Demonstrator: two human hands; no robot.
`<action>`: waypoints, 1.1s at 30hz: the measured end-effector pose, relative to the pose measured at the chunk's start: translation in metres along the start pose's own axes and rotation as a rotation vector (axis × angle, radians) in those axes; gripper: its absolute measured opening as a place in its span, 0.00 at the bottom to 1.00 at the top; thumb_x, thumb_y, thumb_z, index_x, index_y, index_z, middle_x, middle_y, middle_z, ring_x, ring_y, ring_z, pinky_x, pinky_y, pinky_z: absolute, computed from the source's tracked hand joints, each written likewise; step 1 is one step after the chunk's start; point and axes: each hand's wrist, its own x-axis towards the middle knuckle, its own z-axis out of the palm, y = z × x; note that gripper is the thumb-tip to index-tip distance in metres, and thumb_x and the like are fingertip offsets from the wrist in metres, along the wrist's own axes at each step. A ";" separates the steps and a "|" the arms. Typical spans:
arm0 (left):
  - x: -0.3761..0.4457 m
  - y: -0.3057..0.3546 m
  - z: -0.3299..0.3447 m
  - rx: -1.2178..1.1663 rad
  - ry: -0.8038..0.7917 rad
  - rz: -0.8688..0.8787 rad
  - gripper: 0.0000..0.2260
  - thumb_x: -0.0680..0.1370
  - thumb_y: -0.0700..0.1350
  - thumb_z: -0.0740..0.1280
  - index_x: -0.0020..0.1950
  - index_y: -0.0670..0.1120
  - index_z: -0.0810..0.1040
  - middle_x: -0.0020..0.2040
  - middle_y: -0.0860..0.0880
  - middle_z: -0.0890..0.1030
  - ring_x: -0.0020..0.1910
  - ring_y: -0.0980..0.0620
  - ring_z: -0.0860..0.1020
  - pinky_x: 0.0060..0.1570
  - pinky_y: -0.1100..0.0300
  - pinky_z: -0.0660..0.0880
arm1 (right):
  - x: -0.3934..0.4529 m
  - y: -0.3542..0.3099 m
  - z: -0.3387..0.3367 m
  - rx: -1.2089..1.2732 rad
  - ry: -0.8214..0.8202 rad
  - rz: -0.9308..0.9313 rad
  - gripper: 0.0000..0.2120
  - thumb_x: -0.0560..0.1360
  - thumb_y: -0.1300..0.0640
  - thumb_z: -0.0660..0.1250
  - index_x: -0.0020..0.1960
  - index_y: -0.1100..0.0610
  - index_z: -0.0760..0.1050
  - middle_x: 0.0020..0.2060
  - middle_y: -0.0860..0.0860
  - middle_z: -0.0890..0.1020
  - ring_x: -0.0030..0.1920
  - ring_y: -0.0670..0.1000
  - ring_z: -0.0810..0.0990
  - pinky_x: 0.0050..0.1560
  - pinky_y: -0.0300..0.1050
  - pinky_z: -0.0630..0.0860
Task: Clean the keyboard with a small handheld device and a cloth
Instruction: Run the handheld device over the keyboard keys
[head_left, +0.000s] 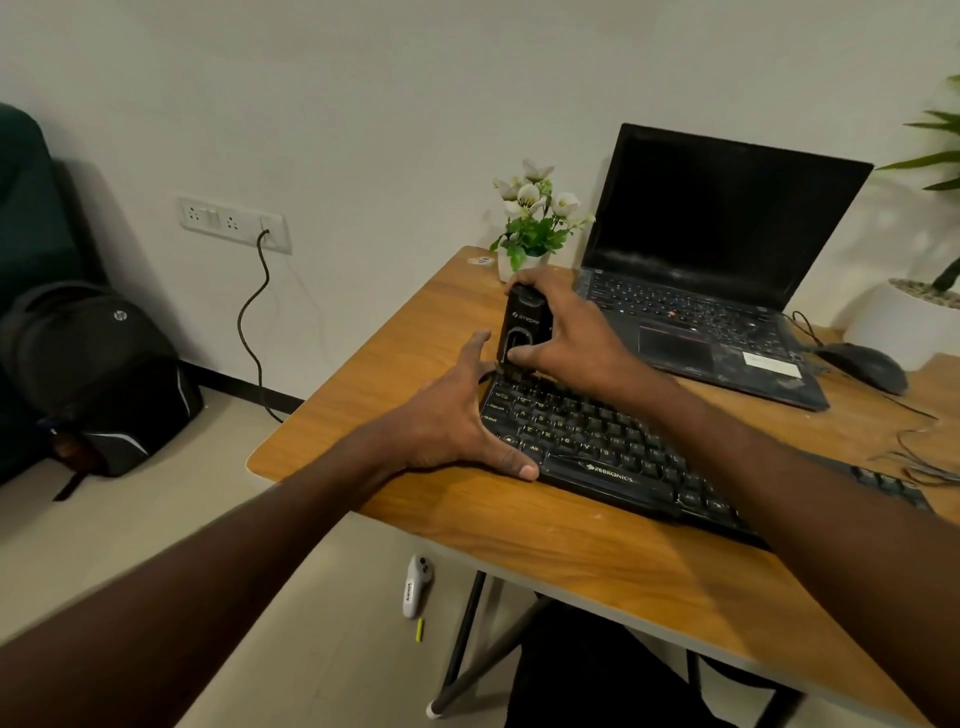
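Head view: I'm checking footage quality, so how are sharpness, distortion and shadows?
Head view: wide-angle bending curves the table edge; the keyboard brand reads sharply; the left hand casts a soft shadow on the wood; the laptop screen is dark, faintly smudged.

an open black laptop (711, 270) sits on the wooden table (571, 551) beside a small potted flower plant (530, 223) and a black mouse (862, 366); a black backpack (98, 374) and a white controller (417, 584) lie on the floor.
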 end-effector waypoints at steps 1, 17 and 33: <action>0.000 0.000 0.000 -0.001 0.003 -0.003 0.74 0.54 0.68 0.88 0.83 0.67 0.37 0.84 0.55 0.65 0.81 0.49 0.67 0.81 0.41 0.63 | 0.001 0.000 -0.001 -0.058 -0.011 -0.012 0.35 0.70 0.62 0.78 0.70 0.46 0.66 0.59 0.53 0.78 0.53 0.53 0.82 0.45 0.49 0.85; -0.001 0.004 -0.002 -0.052 -0.017 0.019 0.68 0.62 0.52 0.90 0.86 0.60 0.42 0.76 0.59 0.71 0.73 0.60 0.72 0.76 0.55 0.70 | -0.002 -0.016 0.000 -0.112 -0.106 -0.159 0.32 0.72 0.60 0.75 0.70 0.49 0.66 0.54 0.50 0.76 0.50 0.50 0.80 0.45 0.48 0.84; -0.004 0.008 0.000 -0.009 0.001 -0.029 0.71 0.57 0.61 0.90 0.87 0.61 0.44 0.83 0.52 0.64 0.79 0.49 0.69 0.79 0.45 0.68 | -0.015 0.005 -0.025 -0.086 -0.193 0.008 0.35 0.72 0.61 0.77 0.72 0.46 0.64 0.61 0.53 0.76 0.56 0.51 0.79 0.44 0.42 0.81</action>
